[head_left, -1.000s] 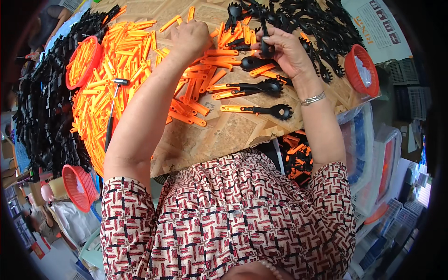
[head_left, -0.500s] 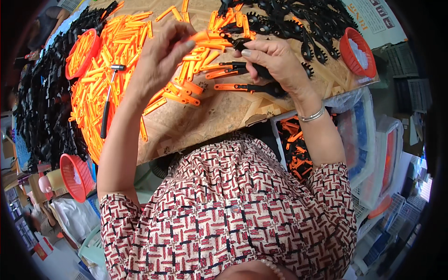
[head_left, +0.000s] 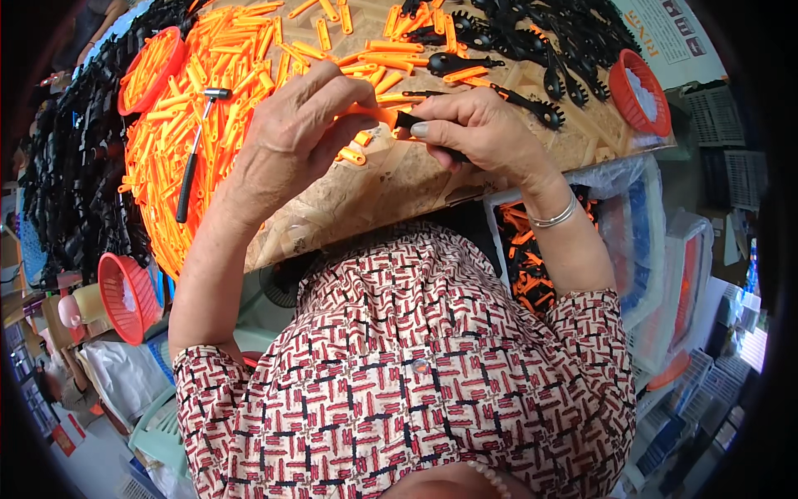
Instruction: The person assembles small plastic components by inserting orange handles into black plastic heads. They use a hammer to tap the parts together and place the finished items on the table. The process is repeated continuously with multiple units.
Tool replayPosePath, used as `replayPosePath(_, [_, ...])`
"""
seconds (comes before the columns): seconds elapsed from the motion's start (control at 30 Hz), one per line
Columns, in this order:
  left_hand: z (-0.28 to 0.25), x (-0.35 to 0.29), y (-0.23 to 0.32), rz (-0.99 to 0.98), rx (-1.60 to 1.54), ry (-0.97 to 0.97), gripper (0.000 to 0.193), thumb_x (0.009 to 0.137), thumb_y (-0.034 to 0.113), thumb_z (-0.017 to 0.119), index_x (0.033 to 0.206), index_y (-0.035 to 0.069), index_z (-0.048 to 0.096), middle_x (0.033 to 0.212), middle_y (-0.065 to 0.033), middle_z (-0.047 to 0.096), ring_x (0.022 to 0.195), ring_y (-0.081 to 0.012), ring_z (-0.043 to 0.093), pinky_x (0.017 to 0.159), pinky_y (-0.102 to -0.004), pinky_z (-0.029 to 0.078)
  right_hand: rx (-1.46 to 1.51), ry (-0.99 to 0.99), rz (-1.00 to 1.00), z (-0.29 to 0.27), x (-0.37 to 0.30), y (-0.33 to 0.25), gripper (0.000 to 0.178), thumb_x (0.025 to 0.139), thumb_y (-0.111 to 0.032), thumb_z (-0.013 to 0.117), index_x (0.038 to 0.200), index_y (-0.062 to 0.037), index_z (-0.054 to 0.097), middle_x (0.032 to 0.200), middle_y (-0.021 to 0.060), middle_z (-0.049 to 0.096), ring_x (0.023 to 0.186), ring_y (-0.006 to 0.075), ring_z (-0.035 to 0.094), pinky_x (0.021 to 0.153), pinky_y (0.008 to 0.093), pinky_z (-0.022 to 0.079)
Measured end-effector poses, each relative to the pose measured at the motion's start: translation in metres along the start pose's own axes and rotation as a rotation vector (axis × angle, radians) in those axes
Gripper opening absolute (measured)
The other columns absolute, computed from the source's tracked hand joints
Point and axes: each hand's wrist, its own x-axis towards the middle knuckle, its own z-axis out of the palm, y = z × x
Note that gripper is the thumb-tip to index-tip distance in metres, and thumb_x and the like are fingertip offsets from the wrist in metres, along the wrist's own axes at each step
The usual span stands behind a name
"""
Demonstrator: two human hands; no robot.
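My left hand point(head_left: 303, 129) is closed on an orange handle piece point(head_left: 376, 113), pinching it between thumb and fingers. My right hand point(head_left: 486, 133) grips a black utensil point(head_left: 453, 154), whose head is hidden by the fingers. The black end meets the orange piece between my two hands; how far one sits inside the other I cannot tell. Just beyond my right hand lie a black spoon point(head_left: 461, 63) and a black spaghetti server point(head_left: 536, 109). Loose orange handle pieces point(head_left: 391, 58) lie beyond and beside my left hand.
A large heap of orange pieces point(head_left: 158, 187) covers the table's left, with a hammer point(head_left: 195, 154) on it. Black parts point(head_left: 71, 166) pile up farther left. Red baskets point(head_left: 638, 91) stand at both sides. Below the table edge, a box holds orange-and-black pieces point(head_left: 528, 262).
My hands have come closer together, bringing the orange piece against the black utensil. The orange-handled black utensils beneath my right hand no longer show there. The view has shifted slightly.
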Motion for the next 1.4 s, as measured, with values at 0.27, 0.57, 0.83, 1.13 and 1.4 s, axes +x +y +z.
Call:
replayPosePath(0.27, [0.009,-0.007,0.014,-0.006,-0.033,0.061,0.011,0.084,-0.001,0.074,0.092,0.001,0.066,0.083,-0.0096,0.057,0.073,-0.0258,0.061,0.063,-0.0364,0.049,0.091,-0.134,0.115,0.0,-0.002,0.003,0.014,0.096,-0.011,0.067,0.099,0.0016,0.073,0.062,-0.0041,0.057,0.053,0.0022,0.052,0.049,0.0218,0.042])
replayPosePath(0.57, [0.022,-0.031,0.015,-0.123,-0.131,0.062,0.014,0.082,-0.004,0.076,0.092,-0.001,0.066,0.082,-0.0104,0.056,0.072,-0.0261,0.061,0.063,-0.0358,0.049,-0.625,-0.016,-0.628,0.021,-0.009,0.018,0.018,0.083,-0.009,0.069,0.101,-0.0045,0.07,0.073,0.0172,0.064,0.067,0.0331,0.065,0.058,0.0384,0.049])
replayPosePath(0.83, [0.047,-0.084,0.033,-0.202,-0.122,-0.117,0.019,0.081,-0.001,0.075,0.098,0.002,0.065,0.088,-0.0129,0.058,0.079,-0.0296,0.061,0.068,-0.0397,0.049,-0.858,-0.091,-0.598,0.036,-0.032,0.044,0.008,0.084,-0.006,0.064,0.091,-0.007,0.068,0.061,0.0068,0.059,0.055,0.0241,0.062,0.055,0.0373,0.047])
replayPosePath(1.13, [0.036,-0.044,-0.03,-0.383,0.407,0.078,0.023,0.094,0.027,0.069,0.105,0.007,0.071,0.095,-0.0103,0.064,0.095,-0.0296,0.06,0.083,-0.042,0.047,-1.362,0.194,-0.647,0.022,-0.029,0.057,0.029,0.083,-0.014,0.067,0.11,-0.0035,0.067,0.081,0.0052,0.056,0.08,0.0219,0.058,0.076,0.0357,0.045])
replayPosePath(1.4, [0.048,-0.017,-0.079,-0.479,0.734,-0.004,0.017,0.087,0.029,0.071,0.091,0.012,0.068,0.092,-0.0047,0.068,0.096,-0.0265,0.061,0.08,-0.0448,0.044,-1.427,0.39,-0.517,0.006,-0.021,0.058,0.035,0.078,-0.015,0.077,0.111,-0.0058,0.067,0.105,0.0069,0.059,0.104,0.0247,0.057,0.091,0.0423,0.041])
